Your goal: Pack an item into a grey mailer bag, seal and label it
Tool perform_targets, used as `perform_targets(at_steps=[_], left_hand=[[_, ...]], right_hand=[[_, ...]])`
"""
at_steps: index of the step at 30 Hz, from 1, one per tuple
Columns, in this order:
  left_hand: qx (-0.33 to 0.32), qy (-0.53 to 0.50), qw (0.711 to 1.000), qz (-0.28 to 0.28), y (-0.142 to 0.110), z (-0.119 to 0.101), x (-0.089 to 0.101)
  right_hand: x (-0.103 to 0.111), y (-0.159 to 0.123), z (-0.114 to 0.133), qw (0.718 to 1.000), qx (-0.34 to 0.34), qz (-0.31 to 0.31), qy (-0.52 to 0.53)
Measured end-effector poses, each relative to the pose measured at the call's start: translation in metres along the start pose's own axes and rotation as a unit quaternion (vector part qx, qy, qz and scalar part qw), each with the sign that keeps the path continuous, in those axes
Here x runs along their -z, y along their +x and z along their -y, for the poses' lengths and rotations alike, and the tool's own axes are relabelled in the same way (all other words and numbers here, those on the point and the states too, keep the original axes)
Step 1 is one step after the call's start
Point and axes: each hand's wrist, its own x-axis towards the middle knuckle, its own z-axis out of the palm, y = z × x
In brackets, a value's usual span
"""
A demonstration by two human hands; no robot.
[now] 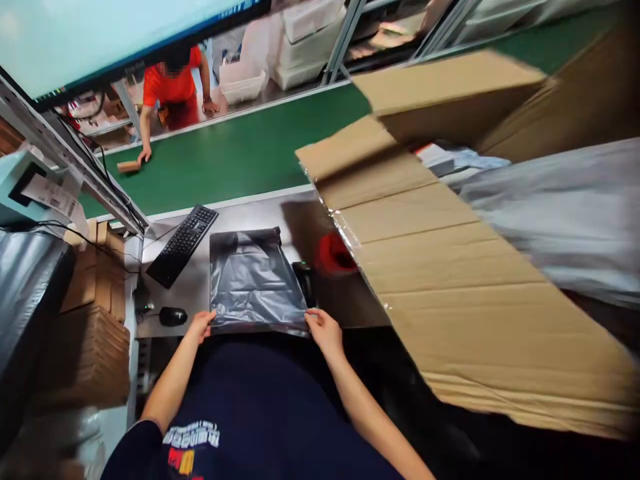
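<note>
A grey plastic mailer bag [253, 280] lies flat on the steel worktable [195, 293] right in front of me. My left hand [200, 325] pinches its near left corner at the table's front edge. My right hand [323, 328] grips the near right corner. Both hands hold the bag's open end toward my body. A small black device [305, 280] sits beside the bag's right edge.
A black keyboard [183, 244] and mouse [173, 316] lie left of the bag. A big cardboard box [450, 267] with grey bags fills the right. A red tape roll [334, 255] sits by it. Across the green conveyor [240, 157], a person in red [173, 87] leans over. Stacked flat cartons [95, 320] stand at left.
</note>
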Motion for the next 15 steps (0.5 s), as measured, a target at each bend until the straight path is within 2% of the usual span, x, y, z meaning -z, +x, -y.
perform_targets(at_steps=[1,3,5,8,11,13,15], left_hand=[[0.019,0.002,1.0,0.0,-0.003,0.014,0.002],[0.051,0.007,0.999,0.003,-0.008,0.036,0.007],[0.073,0.015,0.997,0.011,-0.012,0.05,0.012],[0.084,0.021,0.996,0.018,-0.016,0.062,0.015],[0.065,0.019,0.998,0.017,-0.016,0.069,0.017],[0.045,0.015,0.999,0.017,-0.015,0.072,0.018],[0.026,0.013,0.999,0.017,-0.012,0.074,0.019]], right_hand=[[0.004,-0.009,-0.007,0.995,0.024,-0.013,-0.097],[0.005,-0.027,-0.009,0.966,0.098,-0.028,-0.237],[-0.007,-0.041,0.001,0.943,0.183,0.004,-0.276],[-0.052,-0.061,0.027,0.911,0.301,0.152,-0.239],[-0.109,-0.08,0.051,0.849,0.378,0.299,-0.218],[-0.14,-0.089,0.059,0.817,0.405,0.348,-0.217],[-0.161,-0.096,0.062,0.804,0.415,0.368,-0.214]])
